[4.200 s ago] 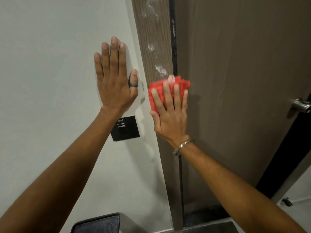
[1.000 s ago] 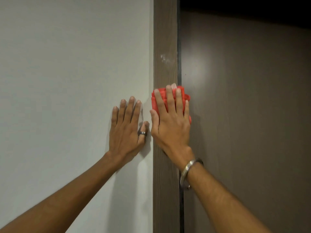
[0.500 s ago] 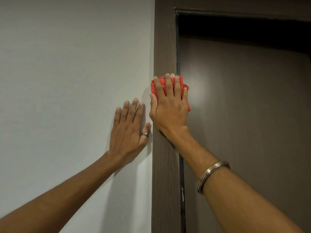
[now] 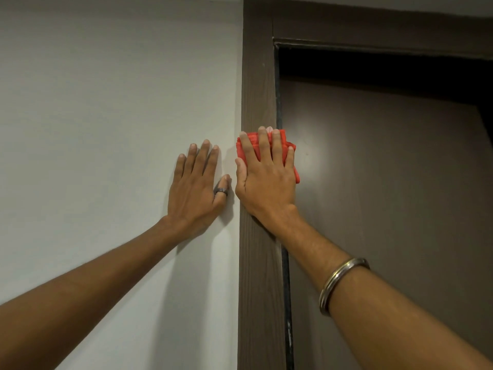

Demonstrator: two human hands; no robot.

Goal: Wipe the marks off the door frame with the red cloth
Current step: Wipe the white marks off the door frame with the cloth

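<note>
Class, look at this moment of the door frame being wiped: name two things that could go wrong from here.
1. The right hand presses the red cloth flat with open fingers, not gripping; it could slip and drop.
2. The cloth overhangs the door frame toward the gap beside the door; fingertips might catch there.

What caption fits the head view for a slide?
Right hand presses red cloth flat on door frame; left hand braces on wall.
</note>
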